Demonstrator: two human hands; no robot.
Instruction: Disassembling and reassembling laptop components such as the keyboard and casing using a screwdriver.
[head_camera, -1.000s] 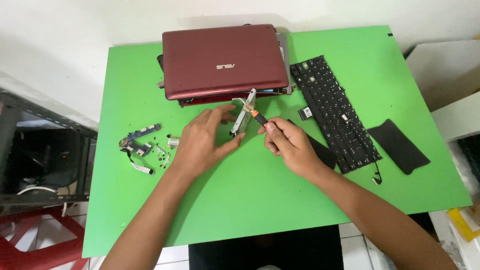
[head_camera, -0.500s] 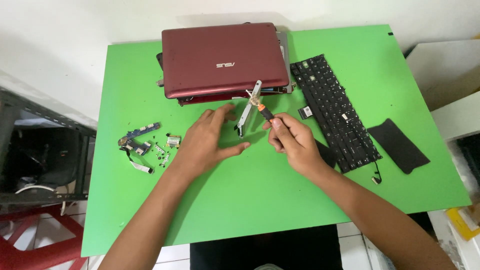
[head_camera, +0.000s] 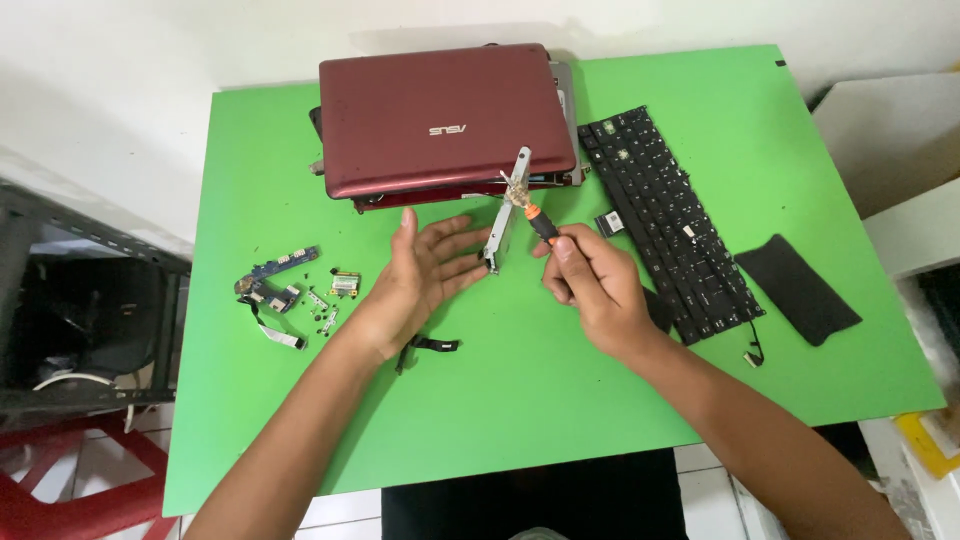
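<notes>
Left hand (head_camera: 425, 275) opened, metal bracket (head_camera: 507, 208) upright, tilted toward laptop (head_camera: 445, 120)

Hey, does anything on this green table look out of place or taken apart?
Yes. The black keyboard lies loose on the green table, separate from the closed red laptop. Small circuit boards and bits are scattered at the left. The left hand steadies a metal bracket; the right hand holds a screwdriver.

Bracket (head_camera: 505, 208) bare grey metal; laptop (head_camera: 445, 115) lid glossy maroon plastic; table (head_camera: 560, 400) matt green; keyboard (head_camera: 665, 220) matt black plastic
</notes>
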